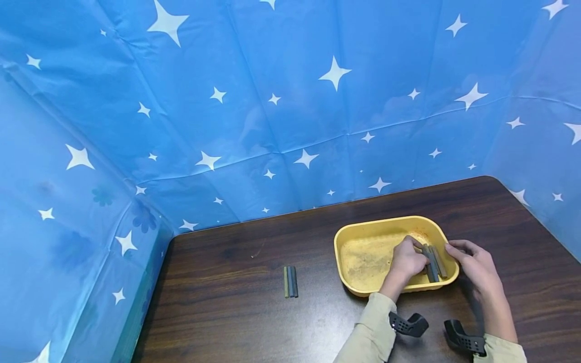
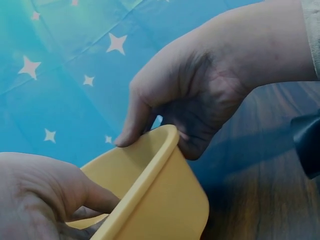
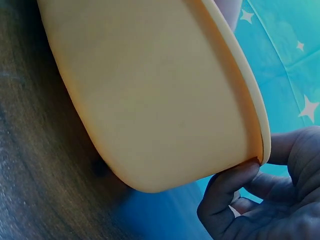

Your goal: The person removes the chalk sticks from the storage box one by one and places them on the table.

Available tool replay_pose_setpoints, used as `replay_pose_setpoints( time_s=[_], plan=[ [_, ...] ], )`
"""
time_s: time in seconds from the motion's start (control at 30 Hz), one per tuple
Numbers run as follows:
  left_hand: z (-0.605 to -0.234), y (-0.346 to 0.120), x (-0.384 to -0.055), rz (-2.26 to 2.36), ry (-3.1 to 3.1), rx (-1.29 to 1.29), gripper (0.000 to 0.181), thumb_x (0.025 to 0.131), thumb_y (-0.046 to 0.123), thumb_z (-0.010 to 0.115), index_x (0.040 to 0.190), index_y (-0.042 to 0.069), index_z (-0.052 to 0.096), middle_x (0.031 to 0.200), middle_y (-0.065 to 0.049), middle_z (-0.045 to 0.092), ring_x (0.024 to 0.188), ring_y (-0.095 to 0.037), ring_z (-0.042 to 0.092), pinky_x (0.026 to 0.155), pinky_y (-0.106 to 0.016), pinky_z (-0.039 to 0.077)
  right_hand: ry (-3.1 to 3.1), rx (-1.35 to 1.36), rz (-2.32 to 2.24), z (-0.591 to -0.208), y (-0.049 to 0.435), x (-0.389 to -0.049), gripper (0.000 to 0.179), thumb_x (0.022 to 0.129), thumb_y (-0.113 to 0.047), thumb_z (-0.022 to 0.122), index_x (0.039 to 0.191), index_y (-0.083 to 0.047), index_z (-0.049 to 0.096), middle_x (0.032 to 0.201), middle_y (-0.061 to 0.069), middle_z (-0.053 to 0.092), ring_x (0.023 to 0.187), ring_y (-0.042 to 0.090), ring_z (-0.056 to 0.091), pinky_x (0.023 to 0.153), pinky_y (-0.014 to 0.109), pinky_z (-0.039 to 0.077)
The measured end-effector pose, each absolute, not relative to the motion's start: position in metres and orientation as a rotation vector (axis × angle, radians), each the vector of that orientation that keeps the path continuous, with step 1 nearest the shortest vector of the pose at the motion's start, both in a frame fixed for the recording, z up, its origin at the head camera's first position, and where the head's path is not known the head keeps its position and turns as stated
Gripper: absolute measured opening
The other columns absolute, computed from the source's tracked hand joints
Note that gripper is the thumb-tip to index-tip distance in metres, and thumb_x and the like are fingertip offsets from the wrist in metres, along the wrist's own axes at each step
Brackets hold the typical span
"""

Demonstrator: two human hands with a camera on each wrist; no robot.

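Observation:
A yellow tray (image 1: 363, 229) with raised walls stands on the right part of the table. Inside its right end lie several thin grey and dark sticks (image 1: 438, 267), side by side. My left hand (image 1: 405, 259) reaches over the near wall and pinches at these sticks between thumb and index finger. In the left wrist view the wall hides the fingertips of my left hand (image 2: 45, 200). My right hand (image 1: 476, 264) grips the tray's right rim, with its thumb and fingers on either side of the wall, as the right wrist view of that hand (image 3: 270, 185) shows.
Left of the tray, three short sticks (image 1: 291, 282), one olive and two dark, lie together on the brown wooden table (image 1: 218, 302). A blue curtain (image 1: 272, 126) with white stars rises behind the table and along its sides. Black wrist mounts (image 1: 408, 324) jut from both sleeves.

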State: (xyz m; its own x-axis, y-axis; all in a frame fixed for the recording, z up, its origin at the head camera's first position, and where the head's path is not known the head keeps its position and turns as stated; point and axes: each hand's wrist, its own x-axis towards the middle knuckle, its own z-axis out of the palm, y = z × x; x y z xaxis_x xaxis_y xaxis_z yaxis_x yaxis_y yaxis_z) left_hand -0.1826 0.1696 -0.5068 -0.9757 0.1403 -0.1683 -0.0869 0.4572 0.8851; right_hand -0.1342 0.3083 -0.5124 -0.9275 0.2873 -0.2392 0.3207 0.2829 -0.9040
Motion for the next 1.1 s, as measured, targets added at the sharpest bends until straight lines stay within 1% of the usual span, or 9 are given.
replay_pose_setpoints(
  time_s=[0.1, 0.27, 0.43, 0.57, 0.7, 0.83, 1.0, 1.1],
  plan=[
    [-0.507, 0.164, -0.185, 1.582, 2.457, 0.031, 0.026, 0.075, -0.011, 0.077, 0.087, 0.008, 0.064, 0.068, 0.002, 0.062, 0.053, -0.005, 0.049, 0.051, -0.017, 0.044, 2.487, 0.604, -1.773, -0.512, 0.307, -0.134, 0.058, 0.109, -0.033, 0.05, 0.142, 0.013, 0.045, 0.122, 0.027, 0.058, 0.08, 0.003, 0.06, 0.065, 0.027, 0.057],
    [-0.506, 0.154, -0.187, 1.668, 2.373, 0.014, 0.025, 0.08, -0.013, 0.076, 0.09, 0.008, 0.066, 0.074, -0.002, 0.067, 0.057, -0.009, 0.056, 0.052, -0.019, 0.046, 2.487, 0.625, -1.766, -0.511, 0.306, -0.134, 0.059, 0.108, -0.034, 0.051, 0.143, 0.013, 0.045, 0.118, 0.024, 0.059, 0.079, 0.004, 0.06, 0.064, 0.027, 0.056],
    [-0.505, 0.142, -0.189, 1.81, 2.244, -0.015, 0.022, 0.083, -0.014, 0.073, 0.091, 0.006, 0.066, 0.078, -0.008, 0.069, 0.06, -0.015, 0.063, 0.056, -0.028, 0.056, 2.489, 0.63, -1.763, -0.512, 0.306, -0.134, 0.058, 0.108, -0.033, 0.052, 0.142, 0.014, 0.046, 0.116, 0.022, 0.059, 0.079, 0.004, 0.059, 0.065, 0.026, 0.056],
    [-0.502, 0.133, -0.191, 1.896, 2.169, -0.037, 0.019, 0.084, -0.015, 0.071, 0.096, 0.0, 0.069, 0.077, -0.007, 0.068, 0.062, -0.018, 0.065, 0.064, -0.04, 0.062, 2.489, 0.629, -1.761, -0.512, 0.307, -0.135, 0.058, 0.108, -0.034, 0.051, 0.142, 0.013, 0.046, 0.115, 0.021, 0.059, 0.08, 0.004, 0.059, 0.065, 0.026, 0.056],
    [-0.497, 0.121, -0.194, 1.939, 2.139, -0.039, 0.021, 0.086, -0.014, 0.069, 0.104, -0.004, 0.07, 0.077, -0.003, 0.066, 0.065, -0.018, 0.066, 0.068, -0.044, 0.063, 2.48, 0.63, -1.764, -0.511, 0.307, -0.135, 0.059, 0.108, -0.035, 0.051, 0.143, 0.013, 0.045, 0.115, 0.02, 0.059, 0.079, 0.004, 0.059, 0.065, 0.026, 0.056],
    [-0.491, 0.107, -0.197, 1.968, 2.134, -0.016, 0.023, 0.087, -0.011, 0.07, 0.109, -0.004, 0.07, 0.081, -0.001, 0.066, 0.068, -0.018, 0.07, 0.07, -0.043, 0.063, 2.48, 0.63, -1.765, -0.511, 0.306, -0.136, 0.058, 0.108, -0.034, 0.051, 0.143, 0.013, 0.045, 0.114, 0.02, 0.059, 0.079, 0.003, 0.059, 0.065, 0.026, 0.056],
    [-0.484, 0.08, -0.198, 2.071, 2.084, -0.003, 0.029, 0.089, -0.009, 0.068, 0.117, -0.007, 0.067, 0.086, -0.008, 0.066, 0.072, -0.022, 0.073, 0.072, -0.038, 0.064, 2.483, 0.653, -1.758, -0.511, 0.305, -0.137, 0.059, 0.108, -0.034, 0.052, 0.142, 0.013, 0.046, 0.117, 0.023, 0.059, 0.078, 0.003, 0.059, 0.064, 0.026, 0.056],
    [-0.48, 0.061, -0.197, 2.172, 2.016, -0.014, 0.03, 0.09, -0.009, 0.066, 0.12, -0.009, 0.063, 0.091, -0.012, 0.064, 0.074, -0.019, 0.07, 0.075, -0.039, 0.063, 2.485, 0.67, -1.754, -0.512, 0.306, -0.137, 0.059, 0.108, -0.034, 0.053, 0.143, 0.013, 0.046, 0.121, 0.026, 0.058, 0.077, 0.003, 0.059, 0.063, 0.026, 0.056]
  ],
)
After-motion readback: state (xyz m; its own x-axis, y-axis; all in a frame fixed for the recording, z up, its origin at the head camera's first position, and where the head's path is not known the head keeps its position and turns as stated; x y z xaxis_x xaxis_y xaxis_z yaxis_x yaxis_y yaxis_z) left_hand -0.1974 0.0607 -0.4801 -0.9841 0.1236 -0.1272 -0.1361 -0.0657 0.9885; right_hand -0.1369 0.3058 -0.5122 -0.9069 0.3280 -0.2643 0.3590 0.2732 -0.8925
